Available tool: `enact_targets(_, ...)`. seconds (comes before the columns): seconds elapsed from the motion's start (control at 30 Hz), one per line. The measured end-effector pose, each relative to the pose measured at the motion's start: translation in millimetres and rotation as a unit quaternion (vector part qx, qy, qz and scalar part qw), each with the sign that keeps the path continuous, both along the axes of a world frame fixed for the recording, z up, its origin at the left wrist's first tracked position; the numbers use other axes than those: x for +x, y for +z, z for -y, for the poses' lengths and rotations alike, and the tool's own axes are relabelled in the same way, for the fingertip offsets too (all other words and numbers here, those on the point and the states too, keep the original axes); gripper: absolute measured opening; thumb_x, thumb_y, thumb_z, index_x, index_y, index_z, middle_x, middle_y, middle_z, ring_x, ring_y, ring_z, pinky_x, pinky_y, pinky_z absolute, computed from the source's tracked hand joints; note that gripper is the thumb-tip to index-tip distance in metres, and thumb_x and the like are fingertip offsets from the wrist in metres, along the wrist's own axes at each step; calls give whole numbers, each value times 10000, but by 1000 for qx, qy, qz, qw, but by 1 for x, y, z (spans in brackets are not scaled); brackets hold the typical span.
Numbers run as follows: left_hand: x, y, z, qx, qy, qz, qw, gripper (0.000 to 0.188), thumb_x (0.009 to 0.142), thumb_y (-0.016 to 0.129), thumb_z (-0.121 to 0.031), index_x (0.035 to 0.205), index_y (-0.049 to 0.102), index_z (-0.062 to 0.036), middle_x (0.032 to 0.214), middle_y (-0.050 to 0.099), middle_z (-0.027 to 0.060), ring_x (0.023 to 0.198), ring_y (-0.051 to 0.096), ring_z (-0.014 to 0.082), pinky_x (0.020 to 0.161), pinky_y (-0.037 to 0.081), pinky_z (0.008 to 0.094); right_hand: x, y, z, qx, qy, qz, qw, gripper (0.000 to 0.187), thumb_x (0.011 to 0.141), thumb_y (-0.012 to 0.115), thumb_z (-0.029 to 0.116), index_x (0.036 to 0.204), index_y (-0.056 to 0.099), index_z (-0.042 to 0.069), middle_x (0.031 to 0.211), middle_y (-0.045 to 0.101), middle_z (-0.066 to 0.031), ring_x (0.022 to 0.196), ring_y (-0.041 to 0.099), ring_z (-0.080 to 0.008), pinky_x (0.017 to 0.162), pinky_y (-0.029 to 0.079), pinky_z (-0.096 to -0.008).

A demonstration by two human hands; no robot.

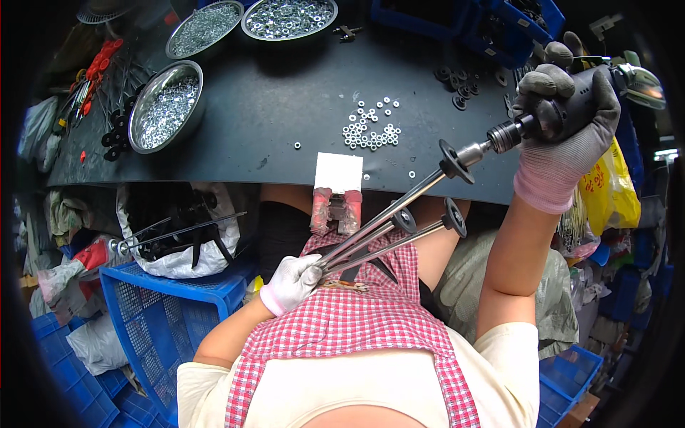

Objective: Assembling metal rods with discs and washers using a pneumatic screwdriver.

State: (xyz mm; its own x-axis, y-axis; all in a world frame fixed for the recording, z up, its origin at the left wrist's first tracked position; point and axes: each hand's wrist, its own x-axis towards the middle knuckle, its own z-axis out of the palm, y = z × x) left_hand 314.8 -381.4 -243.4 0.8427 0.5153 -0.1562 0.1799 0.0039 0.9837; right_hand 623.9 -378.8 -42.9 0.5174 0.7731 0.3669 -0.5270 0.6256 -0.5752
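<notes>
Okay, gloved left hand (294, 282) clenched round the near ends of metal rods (414, 192), which slant up and rightward from the fist. Gloved right hand (571, 143) wraps a power drill (569, 110), its socket (472, 153) at one rod's black disc (462, 172).
</notes>
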Motion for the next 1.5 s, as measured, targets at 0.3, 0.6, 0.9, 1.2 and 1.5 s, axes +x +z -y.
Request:
enact_targets(0.3, 7, 3, 0, -36, -44, -13, 998, 627, 831, 399, -599, 788, 567, 3, 569, 491, 32, 513, 415, 94, 485, 364, 260, 0, 6, -1, -54, -11, 77, 995, 482, 828, 528, 238, 1187, 351, -30, 918, 490, -165, 587, 484, -105, 527, 457, -208)
enact_targets(0.6, 10, -17, 9, 11, -93, -15, 996, 530, 875, 385, -520, 859, 592, -33, 567, 505, 106, 506, 489, 201, 511, 397, 315, 19, -12, 14, -41, 125, 6, 991, 341, 841, 500, 175, 1093, 401, -32, 756, 396, -35, 611, 444, -103, 593, 396, -265)
enact_targets(0.9, 15, -26, 13, -8, -113, -9, 994, 565, 870, 353, -545, 752, 544, -27, 513, 498, 73, 491, 562, 215, 497, 411, 317, 18, -16, 38, -40, -13, 91, 995, 343, 850, 479, 197, 1100, 381, -17, 751, 391, -45, 620, 446, -117, 588, 389, -270)
enact_targets(1.2, 16, -22, 18, -16, -105, 4, 994, 568, 871, 359, -551, 786, 569, -30, 523, 513, 61, 465, 550, 157, 473, 408, 276, 18, -18, 43, -33, -8, 59, 998, 353, 844, 499, 194, 1101, 379, -16, 759, 409, -56, 611, 453, -112, 577, 403, -266)
enact_targets(1.5, 12, -28, 18, 22, -107, -44, 993, 694, 852, 239, -632, 928, 628, -62, 611, 560, 109, 544, 556, 222, 538, 420, 319, 12, -24, 40, -31, -29, 50, 998, 341, 845, 497, 204, 1088, 388, -8, 793, 447, -70, 608, 465, -112, 569, 418, -263)
